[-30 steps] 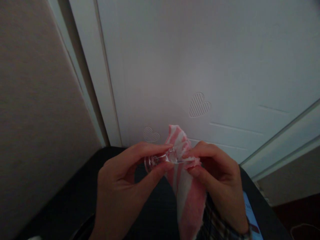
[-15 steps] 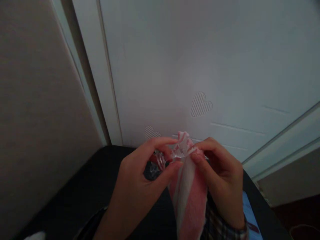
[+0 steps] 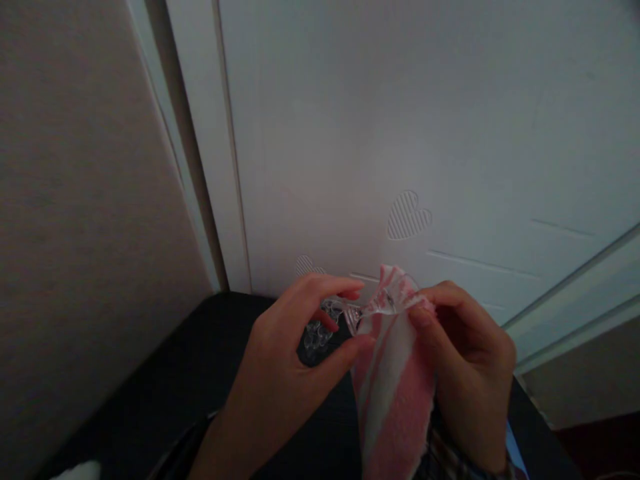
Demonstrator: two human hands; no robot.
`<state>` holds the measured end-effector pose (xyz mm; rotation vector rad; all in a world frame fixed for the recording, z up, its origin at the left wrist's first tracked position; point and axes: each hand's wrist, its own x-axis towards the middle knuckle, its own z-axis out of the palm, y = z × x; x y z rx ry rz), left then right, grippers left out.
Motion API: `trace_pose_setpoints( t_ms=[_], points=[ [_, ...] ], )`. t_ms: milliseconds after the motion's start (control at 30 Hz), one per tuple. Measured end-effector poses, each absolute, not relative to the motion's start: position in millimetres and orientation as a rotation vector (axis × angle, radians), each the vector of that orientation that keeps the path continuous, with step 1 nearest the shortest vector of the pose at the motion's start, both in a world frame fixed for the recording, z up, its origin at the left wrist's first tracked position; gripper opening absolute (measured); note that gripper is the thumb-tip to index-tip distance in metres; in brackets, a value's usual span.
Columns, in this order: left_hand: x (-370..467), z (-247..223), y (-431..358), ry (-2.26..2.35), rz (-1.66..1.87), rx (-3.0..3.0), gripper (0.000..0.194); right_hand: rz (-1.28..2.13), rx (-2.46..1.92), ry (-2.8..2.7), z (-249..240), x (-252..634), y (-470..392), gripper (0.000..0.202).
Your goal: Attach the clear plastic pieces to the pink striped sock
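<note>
A pink and white striped fuzzy cloth (image 3: 397, 387) hangs down from my right hand (image 3: 465, 363), whose thumb and fingers pinch its upper edge. At the cloth's top sits a clear plastic piece (image 3: 385, 305), partly against the fabric; its exact kind is hard to make out. To its left is my left hand (image 3: 290, 353), thumb and fingers spread apart beside the plastic and the cloth's left edge. Behind the left fingers, several clear plastic pieces (image 3: 317, 335) lie clustered on the dark table.
The black tabletop (image 3: 175, 367) runs up to a white panel (image 3: 320, 147) with embossed hearts. A beige wall (image 3: 90, 200) stands at left. A blue item (image 3: 516, 453) shows at lower right, and a white object (image 3: 77, 471) at the bottom left.
My left fingers have spread and come off the clear plastic at the cloth's top. My right hand and the cloth appear slightly further right, and the view has shifted a little.
</note>
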<state>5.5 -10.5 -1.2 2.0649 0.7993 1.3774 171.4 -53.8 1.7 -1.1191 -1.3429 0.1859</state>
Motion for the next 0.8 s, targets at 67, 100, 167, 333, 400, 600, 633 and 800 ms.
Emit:
trace_pose_setpoints(
  t_ms=[67, 100, 167, 333, 400, 600, 633, 800],
  points=[
    [4.2, -0.9, -9.1, 0.742, 1.339, 2.032, 0.033, 0.206, -1.087, -1.357, 0.1, 172.6, -54.3, 0.008],
    [3.3, -1.1, -8.3, 0.712, 1.318, 2.002, 0.031, 0.225, -1.072, -1.369, -0.6, 173.2, -54.5, 0.009],
    [1.3, -1.8, -6.6, 0.663, 1.275, 1.912, 0.028, 0.261, -1.04, -1.392, -1.4, 174.2, -54.7, 0.01],
    [-2.0, -2.5, -4.6, 0.568, 1.231, 1.739, 0.029, 0.281, -0.928, -1.414, 1.1, 173.0, -55.1, 0.012],
    [-2.3, -2.2, -4.6, 0.499, 1.256, 1.71, 0.029, 0.273, -0.914, -1.417, 2.0, 172.2, -54.7, 0.012],
    [-0.6, -3.7, -4.7, 0.485, 1.31, 1.786, 0.025, 0.312, -0.933, -1.432, -1.0, 174.3, -52.5, 0.012],
    [-0.2, -4.0, -5.1, 0.52, 1.329, 1.81, 0.025, 0.307, -0.941, -1.425, -0.9, 174.5, -52.7, 0.012],
    [-0.5, -3.7, -10.9, 0.75, 1.445, 2.024, 0.028, 0.256, -0.936, -1.371, 3.7, 170.9, -55.4, 0.013]
  ],
)
